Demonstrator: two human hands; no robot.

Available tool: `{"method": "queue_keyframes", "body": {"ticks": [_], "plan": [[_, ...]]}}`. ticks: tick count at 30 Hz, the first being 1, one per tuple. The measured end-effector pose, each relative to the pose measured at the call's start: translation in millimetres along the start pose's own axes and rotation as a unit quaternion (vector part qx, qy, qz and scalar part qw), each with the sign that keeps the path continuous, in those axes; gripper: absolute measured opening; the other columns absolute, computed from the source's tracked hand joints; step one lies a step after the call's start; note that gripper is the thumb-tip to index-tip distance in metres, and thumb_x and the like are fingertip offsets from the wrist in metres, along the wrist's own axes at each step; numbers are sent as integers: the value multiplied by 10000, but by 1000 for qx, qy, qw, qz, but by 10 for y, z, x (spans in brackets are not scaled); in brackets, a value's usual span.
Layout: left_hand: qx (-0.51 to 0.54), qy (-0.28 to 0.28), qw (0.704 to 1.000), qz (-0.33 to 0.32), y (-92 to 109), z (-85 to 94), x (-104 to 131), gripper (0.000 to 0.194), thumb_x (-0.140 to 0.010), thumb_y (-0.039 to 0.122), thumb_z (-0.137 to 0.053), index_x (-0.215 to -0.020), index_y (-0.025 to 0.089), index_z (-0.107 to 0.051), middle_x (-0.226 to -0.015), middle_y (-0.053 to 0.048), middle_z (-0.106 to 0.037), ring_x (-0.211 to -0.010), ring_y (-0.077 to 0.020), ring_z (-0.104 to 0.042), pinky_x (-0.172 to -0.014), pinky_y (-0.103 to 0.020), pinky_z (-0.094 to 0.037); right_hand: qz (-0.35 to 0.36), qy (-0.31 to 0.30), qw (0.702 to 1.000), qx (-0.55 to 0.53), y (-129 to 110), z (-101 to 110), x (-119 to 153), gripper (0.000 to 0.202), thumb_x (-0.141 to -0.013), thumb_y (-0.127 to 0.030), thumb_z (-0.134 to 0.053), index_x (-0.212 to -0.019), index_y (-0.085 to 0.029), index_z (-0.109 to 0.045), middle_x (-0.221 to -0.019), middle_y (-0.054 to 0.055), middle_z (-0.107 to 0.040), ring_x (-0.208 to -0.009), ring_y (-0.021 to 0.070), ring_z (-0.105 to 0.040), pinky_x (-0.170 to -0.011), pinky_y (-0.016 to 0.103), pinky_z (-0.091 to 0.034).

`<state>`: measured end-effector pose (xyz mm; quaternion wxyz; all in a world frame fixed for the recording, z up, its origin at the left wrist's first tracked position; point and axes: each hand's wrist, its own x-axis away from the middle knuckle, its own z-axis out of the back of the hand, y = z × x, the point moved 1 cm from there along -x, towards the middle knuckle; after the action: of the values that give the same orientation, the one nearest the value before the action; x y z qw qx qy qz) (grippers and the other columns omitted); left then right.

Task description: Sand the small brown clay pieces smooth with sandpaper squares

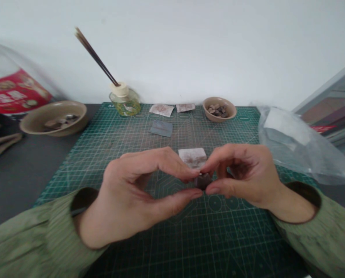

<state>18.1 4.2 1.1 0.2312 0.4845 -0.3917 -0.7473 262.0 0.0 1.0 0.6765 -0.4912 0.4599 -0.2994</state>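
A small dark brown chunk (pixel 203 181) is pinched between both my hands above the cutting mat. My left hand (pixel 140 189) grips it from the left with thumb and forefinger, and my right hand (pixel 244 175) closes on its right side the same way. Whether it is stone or wood I cannot tell. Just behind the fingertips lies a pale sheet (pixel 192 156) with brown smudges, like used sandpaper. The green cutting mat (pixel 172 247) with its printed grid spreads beneath both hands.
Small chunks fill a bowl (pixel 233 114) at the back right; a larger bowl (pixel 36 127) at left holds more pieces. A reed diffuser (pixel 124 101) stands near the wall. A grey sheet (pixel 161 128) and two smudged sheets lie behind. A clear plastic bag (pixel 294 150) sits right.
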Motion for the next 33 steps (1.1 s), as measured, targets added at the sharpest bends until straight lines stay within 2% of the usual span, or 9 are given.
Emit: {"method": "queue_keyframes", "body": {"ticks": [8, 12, 15, 17, 19, 21, 25, 30, 33], "plan": [[-3, -6, 1000, -7, -24, -9, 16, 370, -831, 56, -923, -1132, 235, -802, -971, -18, -832, -857, -184, -785, -798, -348, -654, 1, 4, 1000, 4, -18, -17, 5, 331, -775, -69, -1000, -1042, -225, -883, -741, -43, -770, -484, 52, -581, -422, 172, -363], [-40, 24, 999, -5, -39, 13, 20, 514, -848, 97, -907, -1305, 241, -720, -1150, -36, -781, -987, -187, -745, -859, -336, -628, 28, 5, 995, 92, -23, 13, -11, 278, -870, -154, -955, -1124, -233, -873, -815, -22, -776, -523, 67, -591, -450, 201, -393], [-189, -3, 982, 7, -77, 42, 3, 478, -929, 162, -794, -1386, 223, -666, -1300, -80, -746, -1176, -250, -710, -965, -400, -603, 87, 13, 964, 249, 4, 79, -57, 221, -964, -167, -853, -1180, -214, -851, -1016, 30, -801, -610, 84, -610, -535, 236, -467], [-291, -62, 955, 12, -140, 40, -6, 400, -963, 169, -731, -1360, 200, -692, -1343, -98, -746, -1272, -286, -696, -1092, -468, -584, 116, 1, 928, 354, 50, 130, -82, 201, -981, -141, -806, -1175, -190, -831, -1069, 46, -794, -647, 98, -616, -601, 262, -502], [-344, -120, 931, 13, -223, 22, 1, 421, -993, 182, -693, -1414, 180, -694, -1435, -117, -732, -1342, -297, -692, -1171, -502, -577, 121, -25, 897, 424, 111, 174, -89, 177, -983, -134, -788, -1154, -176, -807, -1073, 51, -791, -709, 126, -657, -664, 287, -521], [-374, -150, 915, 8, -297, 2, 21, 448, -1026, 211, -673, -1472, 166, -687, -1531, -131, -710, -1419, -307, -677, -1231, -518, -563, 112, -60, 880, 457, 167, 201, -80, 160, -994, -142, -775, -1150, -177, -789, -1090, 54, -796, -822, 170, -721, -726, 309, -534], [-396, -164, 904, -9, -359, -15, 51, 412, -1060, 253, -665, -1461, 174, -721, -1543, -110, -730, -1427, -297, -702, -1230, -505, -591, 102, -98, 874, 464, 220, 205, -56, 148, -1024, -161, -752, -1167, -194, -772, -1132, 63, -802, -960, 220, -761, -805, 334, -556], [-388, -165, 907, 1, -360, -6, 36, 386, -1082, 301, -663, -1443, 189, -741, -1521, -83, -751, -1432, -296, -707, -1250, -502, -579, 121, -106, 872, 461, 212, 171, -53, 123, -1034, -150, -731, -1147, -193, -757, -1171, 84, -798, -994, 231, -764, -841, 354, -575], [-382, -162, 910, 5, -369, 4, 40, 390, -1084, 322, -676, -1445, 194, -745, -1517, -77, -754, -1429, -299, -710, -1254, -502, -575, 129, -105, 860, 483, 194, 159, -42, 118, -1044, -155, -718, -1149, -192, -758, -1151, 86, -806, -974, 237, -767, -834, 365, -578]]}}
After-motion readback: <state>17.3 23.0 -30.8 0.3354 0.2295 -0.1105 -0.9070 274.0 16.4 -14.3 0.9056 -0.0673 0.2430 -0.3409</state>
